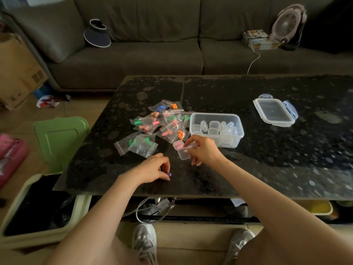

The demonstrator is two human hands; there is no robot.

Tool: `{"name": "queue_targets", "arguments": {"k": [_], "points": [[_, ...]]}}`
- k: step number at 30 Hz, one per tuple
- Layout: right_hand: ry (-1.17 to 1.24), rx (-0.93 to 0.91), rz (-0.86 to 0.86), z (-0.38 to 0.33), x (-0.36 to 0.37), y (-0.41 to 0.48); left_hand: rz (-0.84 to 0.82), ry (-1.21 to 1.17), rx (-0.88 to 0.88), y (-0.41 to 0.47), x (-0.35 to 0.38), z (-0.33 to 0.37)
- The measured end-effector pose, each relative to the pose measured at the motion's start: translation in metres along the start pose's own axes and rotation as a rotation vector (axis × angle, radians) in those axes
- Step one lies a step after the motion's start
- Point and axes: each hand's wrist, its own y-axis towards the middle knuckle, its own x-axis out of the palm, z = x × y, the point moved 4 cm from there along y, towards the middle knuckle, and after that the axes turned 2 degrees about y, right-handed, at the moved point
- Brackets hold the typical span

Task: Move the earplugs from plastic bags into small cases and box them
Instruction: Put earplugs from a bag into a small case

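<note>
Left fingers (165,166) pinching half-hidden purple earplug (169,175), right fingers (193,140) gripping blurred clear case (183,154)

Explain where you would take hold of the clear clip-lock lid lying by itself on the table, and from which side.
Probably by the clip flap on its right edge, coming in from the right. The lid lies flat on the table, so its rim sits low. The flap juts out past the rim and gives the fingers something to pinch.
</note>
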Motion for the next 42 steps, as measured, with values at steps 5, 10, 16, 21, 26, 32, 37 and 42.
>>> {"name": "queue_targets", "arguments": {"k": [5,10,16,21,26,32,37,42], "points": [[-0.056,0.044,0.031,0.000,0.004,-0.002,0.350,-0.150,0.128,-0.002,-0.019,0.017],[0.097,0.145,-0.011,0.000,0.010,-0.003,0.546,-0.041,0.271,-0.001,-0.023,0.041],[0.527,0.245,-0.102,0.004,0.006,-0.005,0.591,0.068,0.205,0.005,-0.020,0.045],[0.653,0.309,-0.179,0.002,0.007,-0.007,0.589,0.056,0.189,0.004,-0.024,0.044],[0.689,0.318,-0.224,0.000,0.007,-0.008,0.558,0.125,0.159,0.004,-0.024,0.038],[0.699,0.298,-0.256,-0.002,0.007,-0.008,0.567,0.217,0.180,0.003,-0.026,0.037],[0.716,0.287,-0.270,-0.002,0.006,-0.009,0.531,-0.035,0.135,0.008,-0.029,0.034],[0.746,0.315,-0.248,-0.001,0.004,-0.009,0.746,-0.472,0.085,0.002,-0.047,0.026]]}}
